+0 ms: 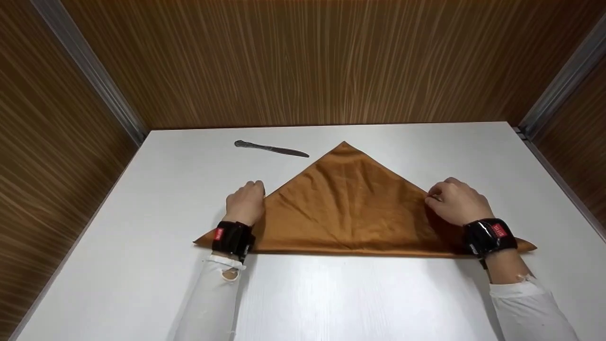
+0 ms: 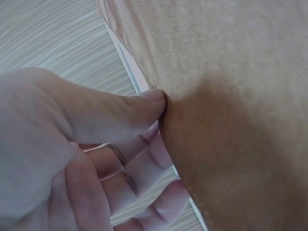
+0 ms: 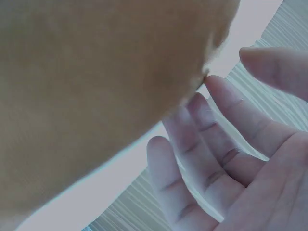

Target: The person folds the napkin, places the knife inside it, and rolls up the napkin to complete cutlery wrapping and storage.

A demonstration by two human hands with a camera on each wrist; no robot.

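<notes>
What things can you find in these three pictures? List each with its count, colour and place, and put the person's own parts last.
cloth: one, orange-brown, folded into a triangle, middle of the table, point away from the person.
knife: one, silver, on the table beyond the cloth's left slope, apart from it.
table: one, white.
walls: three, brown wood grain, around the table.
wrist cameras: two, black, one per wrist.
left hand: one, thumb against the cloth's left sloping edge.
right hand: one, fingers at the right sloping edge.

Looks like a staged recording booth, not a home: a white table (image 1: 331, 293) is being boxed in by wood-grain panels (image 1: 307, 61) with metal corner strips (image 1: 90, 71).
</notes>
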